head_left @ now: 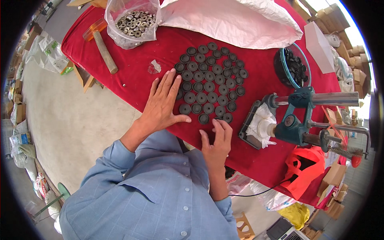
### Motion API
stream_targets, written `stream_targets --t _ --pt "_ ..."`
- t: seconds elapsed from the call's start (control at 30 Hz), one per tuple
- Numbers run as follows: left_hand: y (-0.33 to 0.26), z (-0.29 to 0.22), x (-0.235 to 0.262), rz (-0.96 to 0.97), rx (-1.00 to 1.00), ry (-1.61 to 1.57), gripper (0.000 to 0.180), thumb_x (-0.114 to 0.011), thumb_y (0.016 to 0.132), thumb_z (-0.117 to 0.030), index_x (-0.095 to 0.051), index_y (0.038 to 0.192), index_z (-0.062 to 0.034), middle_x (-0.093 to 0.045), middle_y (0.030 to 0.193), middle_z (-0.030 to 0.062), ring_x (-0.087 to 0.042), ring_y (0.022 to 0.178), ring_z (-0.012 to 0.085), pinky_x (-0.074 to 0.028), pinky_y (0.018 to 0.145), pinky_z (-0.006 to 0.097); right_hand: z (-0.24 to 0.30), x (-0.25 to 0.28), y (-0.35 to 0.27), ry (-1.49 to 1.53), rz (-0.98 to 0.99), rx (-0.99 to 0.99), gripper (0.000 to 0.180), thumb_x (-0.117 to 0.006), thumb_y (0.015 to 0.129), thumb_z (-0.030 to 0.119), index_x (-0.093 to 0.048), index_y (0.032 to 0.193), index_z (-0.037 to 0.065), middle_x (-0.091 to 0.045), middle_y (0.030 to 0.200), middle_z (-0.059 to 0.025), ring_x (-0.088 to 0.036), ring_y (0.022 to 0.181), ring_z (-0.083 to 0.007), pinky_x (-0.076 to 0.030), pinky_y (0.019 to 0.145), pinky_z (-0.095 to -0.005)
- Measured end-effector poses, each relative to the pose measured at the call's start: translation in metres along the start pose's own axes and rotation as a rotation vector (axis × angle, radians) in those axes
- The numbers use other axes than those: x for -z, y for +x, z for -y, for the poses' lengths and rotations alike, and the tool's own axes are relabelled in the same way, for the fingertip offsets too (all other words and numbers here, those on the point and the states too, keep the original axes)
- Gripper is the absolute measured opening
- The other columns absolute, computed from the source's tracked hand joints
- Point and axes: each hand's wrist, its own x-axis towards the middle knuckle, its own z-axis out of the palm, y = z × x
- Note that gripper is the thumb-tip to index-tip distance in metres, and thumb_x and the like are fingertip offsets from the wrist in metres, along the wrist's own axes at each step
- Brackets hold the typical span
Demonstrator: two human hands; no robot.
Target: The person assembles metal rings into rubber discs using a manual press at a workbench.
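Many small round black rubber-looking caps (pixel 209 87) lie side by side in a single cluster on the red cloth. My left hand (pixel 161 102) rests flat along the cluster's left edge, fingers stretched and thumb spread out. At the near edge of the cluster is my right hand (pixel 217 145), its fingers bent and the thumb apart from them, with nothing visible between. Its fingertips are close to the nearest caps, and whether they touch one cannot be told. To the right of that hand stands a green hand press (pixel 294 124) with a white rag (pixel 262 125) wrapped about its lower end.
A clear bag of metal rings (pixel 136 24) and a wooden-handled hammer (pixel 105 52) lie at the far left. A large white sack (pixel 232 24) covers the far edge. Back right stands a bucket of black parts (pixel 294 66). A red bag (pixel 306 170) sits near right.
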Motion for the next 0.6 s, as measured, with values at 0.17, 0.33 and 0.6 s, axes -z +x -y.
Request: stream_targets --t 0.17,0.33,0.6 --pt "0.010 -0.001 -0.015 -0.044 -0.010 -0.013 0.131 -0.081 0.072 -0.072 -0.027 0.162 0.0071 -0.023 0.170 0.0303 -0.028 0.157 0.0466 -0.024 0.126 0.062 0.003 -0.015 0.012 -0.016 -0.002 0.042 0.038 -0.082 0.087 0.004 -0.066 0.122 0.002 -0.061 0.121 -0.0175 -0.067 0.105 -0.0349 -0.059 0.085 -0.0433" --pt "0.005 -0.004 -0.010 -0.052 0.002 -0.023 0.128 -0.082 0.074 -0.069 -0.028 0.161 0.0068 -0.026 0.170 0.0291 -0.030 0.157 0.0456 -0.025 0.127 0.061 0.005 -0.003 0.006 0.023 -0.034 -0.005 0.035 -0.082 0.088 0.004 -0.067 0.120 0.004 -0.062 0.117 -0.0168 -0.069 0.096 -0.0333 -0.060 0.075 -0.0402" --pt "-0.032 -0.002 0.002 -0.261 -0.049 -0.254 0.068 -0.083 0.089 -0.028 -0.055 0.142 0.0044 -0.053 0.145 0.0251 -0.054 0.132 0.0435 -0.044 0.112 0.054 -0.015 0.013 -0.015 -0.008 -0.079 -0.036 0.033 -0.080 0.088 0.002 -0.069 0.119 0.004 -0.063 0.114 -0.0173 -0.068 0.096 -0.0341 -0.058 0.075 -0.0408"
